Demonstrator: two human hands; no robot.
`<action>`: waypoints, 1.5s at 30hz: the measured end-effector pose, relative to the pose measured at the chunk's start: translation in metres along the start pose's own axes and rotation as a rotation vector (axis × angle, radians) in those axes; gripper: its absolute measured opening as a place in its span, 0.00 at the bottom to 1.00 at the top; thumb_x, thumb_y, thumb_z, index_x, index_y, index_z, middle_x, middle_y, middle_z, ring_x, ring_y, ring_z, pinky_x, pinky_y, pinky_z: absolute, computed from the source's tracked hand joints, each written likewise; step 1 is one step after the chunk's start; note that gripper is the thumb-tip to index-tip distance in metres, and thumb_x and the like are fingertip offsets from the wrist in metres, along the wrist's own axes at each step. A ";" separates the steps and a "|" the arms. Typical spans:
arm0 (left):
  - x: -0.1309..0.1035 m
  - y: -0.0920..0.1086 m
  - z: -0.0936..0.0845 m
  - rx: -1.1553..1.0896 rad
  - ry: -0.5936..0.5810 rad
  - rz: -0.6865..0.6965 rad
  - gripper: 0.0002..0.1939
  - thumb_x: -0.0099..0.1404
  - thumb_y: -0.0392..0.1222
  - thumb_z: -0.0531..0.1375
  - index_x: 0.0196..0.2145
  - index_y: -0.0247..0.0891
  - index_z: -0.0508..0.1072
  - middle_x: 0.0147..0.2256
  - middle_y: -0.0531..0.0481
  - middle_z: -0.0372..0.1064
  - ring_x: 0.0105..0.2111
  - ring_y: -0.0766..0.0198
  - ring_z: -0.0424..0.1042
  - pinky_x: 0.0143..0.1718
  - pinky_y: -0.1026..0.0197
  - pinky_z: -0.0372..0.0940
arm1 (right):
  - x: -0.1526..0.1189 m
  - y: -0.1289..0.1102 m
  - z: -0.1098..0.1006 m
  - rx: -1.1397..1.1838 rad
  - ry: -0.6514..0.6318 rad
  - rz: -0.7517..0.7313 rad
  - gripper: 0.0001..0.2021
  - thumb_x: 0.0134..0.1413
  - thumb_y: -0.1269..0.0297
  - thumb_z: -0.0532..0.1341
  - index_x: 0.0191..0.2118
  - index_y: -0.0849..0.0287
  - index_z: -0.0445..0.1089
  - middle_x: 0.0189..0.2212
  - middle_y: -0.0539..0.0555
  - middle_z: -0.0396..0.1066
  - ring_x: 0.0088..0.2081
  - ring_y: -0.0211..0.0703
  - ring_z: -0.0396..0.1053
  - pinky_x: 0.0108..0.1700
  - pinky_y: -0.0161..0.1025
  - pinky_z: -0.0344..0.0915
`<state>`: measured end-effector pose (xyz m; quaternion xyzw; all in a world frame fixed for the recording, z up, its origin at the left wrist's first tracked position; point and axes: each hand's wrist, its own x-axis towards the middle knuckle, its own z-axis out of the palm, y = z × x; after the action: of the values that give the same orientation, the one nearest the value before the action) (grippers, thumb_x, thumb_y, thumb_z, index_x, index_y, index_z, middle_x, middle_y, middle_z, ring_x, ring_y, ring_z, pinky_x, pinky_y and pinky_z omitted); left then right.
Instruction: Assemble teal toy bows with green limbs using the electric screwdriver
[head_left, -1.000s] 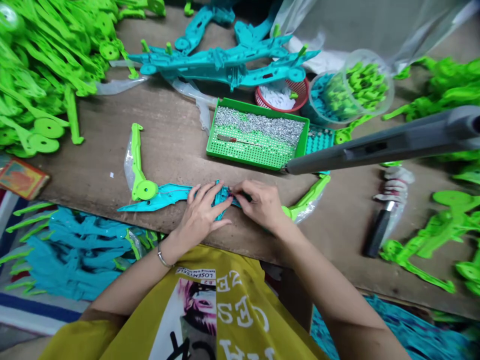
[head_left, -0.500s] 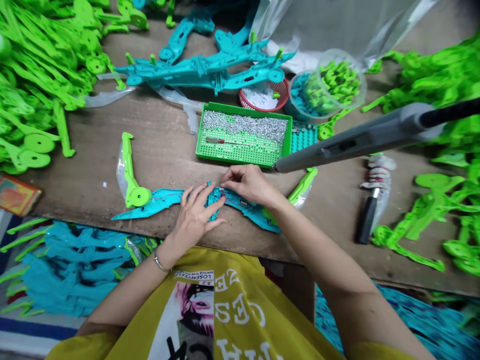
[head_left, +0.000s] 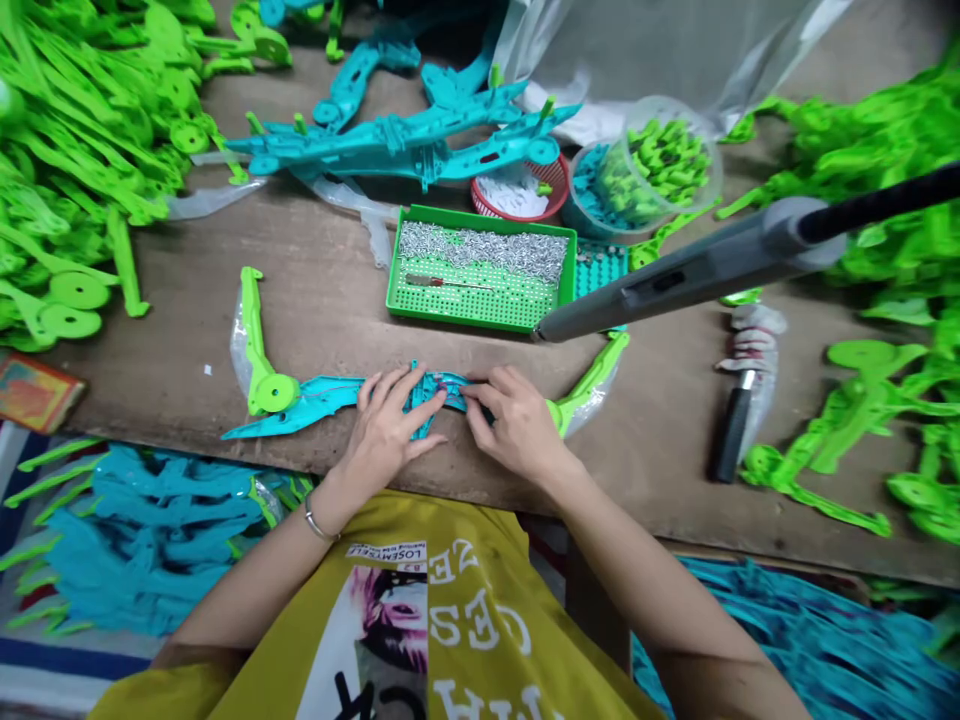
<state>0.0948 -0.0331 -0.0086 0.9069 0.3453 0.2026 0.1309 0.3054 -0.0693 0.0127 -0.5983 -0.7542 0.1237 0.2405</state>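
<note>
A turquoise plastic bow-shaped shell (head_left: pixel 319 405) lies across the work table near its front edge, its inner side up. Thin wires run along its inside. A bright green arm piece (head_left: pixel 274 393) joins it at the left end, and another green arm piece (head_left: pixel 592 388) at the right. My left hand (head_left: pixel 390 418) rests flat over the shell's middle, fingers spread, steadying it. Just right of the centre, my right hand (head_left: pixel 519 420) has its fingertips pinched together at the wiring inside the shell. What sits between those fingertips is too small to tell.
A green tray (head_left: pixel 480 312) holds silver screws and a red-handled screwdriver (head_left: pixel 424 281). A grey power screwdriver (head_left: pixel 667 275) hangs above the table's right half. Beyond are a red basket (head_left: pixel 559 190), clear tubs, and turquoise shells; green parts (head_left: pixel 82 130) heap up on both sides.
My right hand has moved right and down along the shell, from its centre to the right half. My left hand stays in place on the shell.
</note>
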 end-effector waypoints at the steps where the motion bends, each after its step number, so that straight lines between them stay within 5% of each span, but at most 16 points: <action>1: 0.000 0.000 0.000 0.003 0.001 -0.002 0.24 0.61 0.50 0.67 0.54 0.45 0.74 0.61 0.36 0.64 0.59 0.46 0.63 0.58 0.41 0.55 | 0.000 0.000 0.000 0.013 0.015 -0.001 0.08 0.58 0.72 0.57 0.37 0.58 0.74 0.39 0.59 0.75 0.40 0.50 0.69 0.43 0.47 0.69; 12: 0.007 0.004 0.002 0.025 -0.025 -0.019 0.22 0.61 0.49 0.67 0.51 0.44 0.75 0.61 0.37 0.64 0.59 0.45 0.62 0.58 0.42 0.56 | -0.008 -0.014 0.007 -0.058 0.105 -0.096 0.18 0.51 0.79 0.57 0.48 0.59 0.68 0.39 0.54 0.78 0.42 0.49 0.68 0.43 0.47 0.58; 25: 0.004 0.014 0.003 0.086 -0.017 -0.066 0.22 0.64 0.49 0.64 0.55 0.45 0.72 0.62 0.38 0.61 0.62 0.47 0.59 0.61 0.41 0.54 | -0.002 -0.008 0.007 -0.139 0.098 -0.116 0.14 0.53 0.77 0.57 0.43 0.56 0.70 0.35 0.53 0.79 0.41 0.48 0.71 0.43 0.46 0.56; 32: 0.002 0.032 0.009 0.216 -0.030 -0.082 0.18 0.73 0.46 0.53 0.55 0.37 0.71 0.50 0.43 0.72 0.52 0.56 0.66 0.57 0.50 0.54 | 0.004 -0.010 0.009 -0.214 0.115 -0.198 0.13 0.51 0.78 0.57 0.41 0.57 0.68 0.30 0.53 0.78 0.36 0.48 0.72 0.40 0.45 0.57; 38: -0.002 0.033 0.006 0.184 -0.027 -0.098 0.20 0.72 0.46 0.55 0.58 0.36 0.69 0.52 0.41 0.71 0.51 0.54 0.66 0.55 0.50 0.53 | 0.002 -0.009 0.002 -0.020 0.171 -0.104 0.15 0.51 0.81 0.55 0.40 0.54 0.66 0.35 0.53 0.79 0.39 0.48 0.76 0.44 0.47 0.66; 45: 0.001 0.022 0.002 0.066 -0.002 -0.134 0.21 0.67 0.45 0.61 0.57 0.43 0.71 0.50 0.39 0.69 0.49 0.49 0.65 0.51 0.47 0.56 | -0.021 0.005 -0.031 0.069 0.523 0.231 0.10 0.54 0.77 0.54 0.34 0.52 0.65 0.32 0.53 0.78 0.38 0.48 0.78 0.44 0.50 0.73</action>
<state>0.1088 -0.0484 -0.0019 0.8858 0.4117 0.1810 0.1146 0.3285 -0.0916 0.0319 -0.6831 -0.5888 0.0173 0.4317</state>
